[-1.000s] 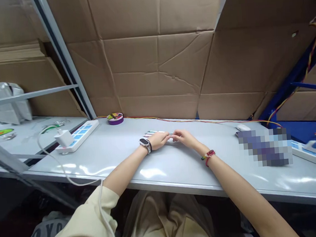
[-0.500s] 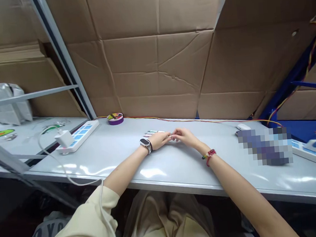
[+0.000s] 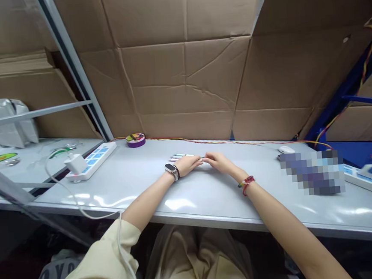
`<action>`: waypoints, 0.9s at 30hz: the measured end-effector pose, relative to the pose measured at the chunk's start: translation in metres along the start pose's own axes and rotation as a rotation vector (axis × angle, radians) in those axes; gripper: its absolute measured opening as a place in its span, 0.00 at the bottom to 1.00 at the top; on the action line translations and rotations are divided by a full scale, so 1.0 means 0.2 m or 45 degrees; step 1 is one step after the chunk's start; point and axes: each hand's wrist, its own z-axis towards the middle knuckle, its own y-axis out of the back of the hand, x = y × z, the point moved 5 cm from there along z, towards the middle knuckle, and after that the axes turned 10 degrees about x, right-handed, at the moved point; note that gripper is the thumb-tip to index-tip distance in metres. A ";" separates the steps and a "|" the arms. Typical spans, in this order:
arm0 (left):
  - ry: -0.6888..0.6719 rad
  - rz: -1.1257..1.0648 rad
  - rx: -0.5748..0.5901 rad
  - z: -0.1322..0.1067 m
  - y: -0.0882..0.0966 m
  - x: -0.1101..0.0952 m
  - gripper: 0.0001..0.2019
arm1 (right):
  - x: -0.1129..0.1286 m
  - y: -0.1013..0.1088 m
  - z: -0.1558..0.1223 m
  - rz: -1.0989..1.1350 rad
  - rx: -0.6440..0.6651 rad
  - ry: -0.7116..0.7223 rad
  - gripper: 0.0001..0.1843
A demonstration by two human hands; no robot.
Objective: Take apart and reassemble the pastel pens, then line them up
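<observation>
Several slim pens (image 3: 175, 157) in green, pink and white lie side by side on the grey-white table (image 3: 209, 193), their right ends partly hidden by my left hand. My left hand (image 3: 189, 165), with a watch on its wrist, reaches across beside them, its fingers pressed together and pointing right. My right hand (image 3: 219, 162) faces it, fingers curled and pinched at the left hand's fingertips. A small light, slender tip shows between the two hands; what it belongs to is mostly covered by my fingers.
A purple round tape-like roll (image 3: 135, 140) and a white power strip (image 3: 94, 161) with a charger (image 3: 76, 163) are at left. On the right are a white mouse (image 3: 286, 149), a blurred-out item (image 3: 311, 173) and another power strip (image 3: 369, 180). Cardboard (image 3: 181, 84) stands behind.
My right hand's fingers have shifted slightly, drawing closer together near the left fingertips. My left hand and the pens stay in place.
</observation>
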 end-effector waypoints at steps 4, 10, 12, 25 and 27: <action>-0.016 -0.005 -0.012 -0.01 0.01 -0.01 0.15 | 0.02 0.00 0.00 0.008 0.009 0.015 0.19; -0.010 -0.022 -0.020 -0.01 0.01 -0.02 0.15 | 0.05 0.00 -0.01 0.061 0.058 -0.010 0.22; -0.001 -0.025 -0.022 -0.01 0.00 -0.01 0.14 | 0.05 0.00 -0.02 0.072 0.051 -0.020 0.20; -0.030 -0.002 -0.015 0.00 0.01 -0.02 0.14 | 0.04 -0.01 -0.01 0.110 0.054 -0.050 0.22; -0.023 0.007 -0.016 0.00 0.00 -0.02 0.14 | 0.04 -0.01 -0.01 0.122 0.072 -0.037 0.18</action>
